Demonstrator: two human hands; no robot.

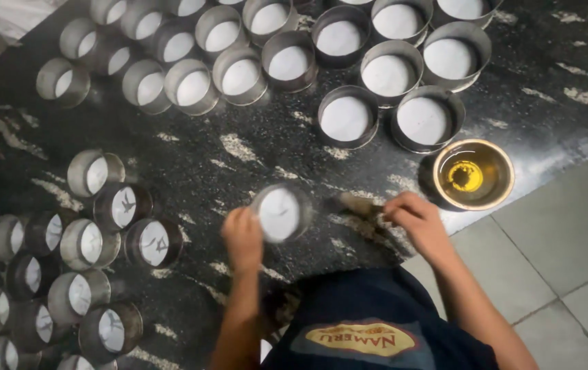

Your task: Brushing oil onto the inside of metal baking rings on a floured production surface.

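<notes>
While left hand (242, 236) grips a tin (281, 212) and right hand (417, 219) pinches a brush (359, 203), more tins cover the black sheet (239, 164) on grey floor tiles (568, 253); oil bowl (473, 175) nearby.

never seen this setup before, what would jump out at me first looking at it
First the crowd of round metal tins lined with white paper, packed along the top of the dark speckled mat, with a second cluster at lower left. Next, at centre, the left hand holds one tin tilted while the right hand holds a brush by it. At right sits a bowl of yellow oil.
</notes>
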